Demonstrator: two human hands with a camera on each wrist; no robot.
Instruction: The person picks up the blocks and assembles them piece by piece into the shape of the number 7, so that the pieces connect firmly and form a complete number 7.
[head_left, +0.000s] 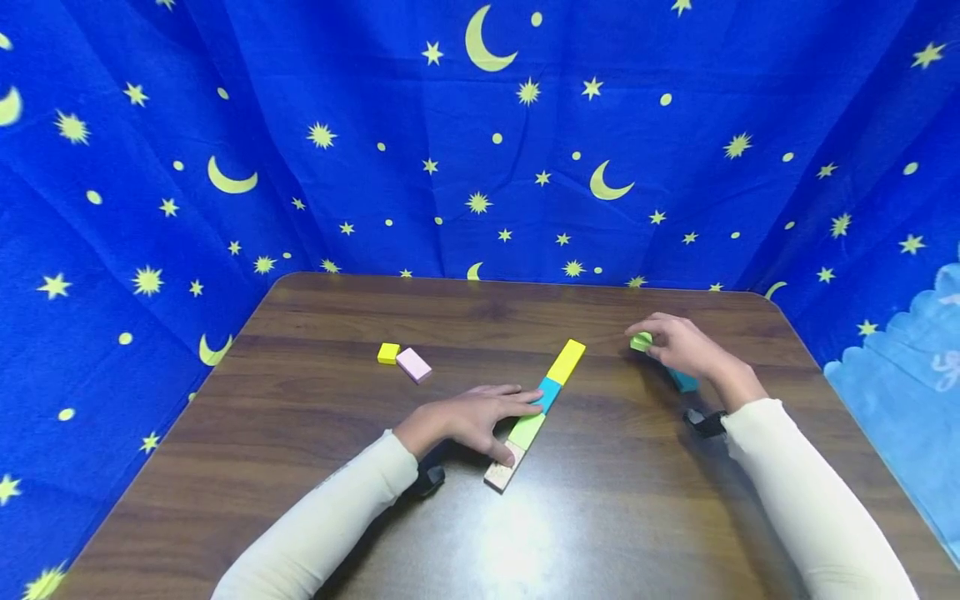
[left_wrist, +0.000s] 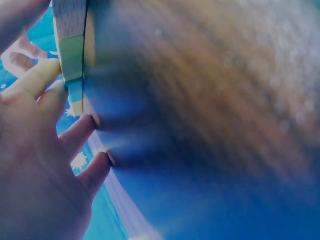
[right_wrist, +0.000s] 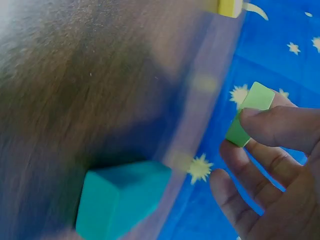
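A slanting row of flat blocks lies on the table: a yellow block (head_left: 566, 362) at the far end, then a blue block (head_left: 547, 395), a green block (head_left: 527, 432) and a speckled pale block (head_left: 499, 475) nearest. My left hand (head_left: 480, 418) rests along the row's left side, thumb on the pale block and fingertips at the blue one. To the right, my right hand (head_left: 686, 346) pinches a small light green block (right_wrist: 250, 114) between thumb and fingers. Partly hidden below that hand is a teal block (right_wrist: 122, 202) on the table.
Left of the row, a small yellow block (head_left: 388, 353) lies beside a pink block (head_left: 414, 365). The brown wooden table (head_left: 315, 433) ends at a blue curtain (head_left: 375, 100) with moons and stars. A light blue cloth (head_left: 900, 408) hangs at the right.
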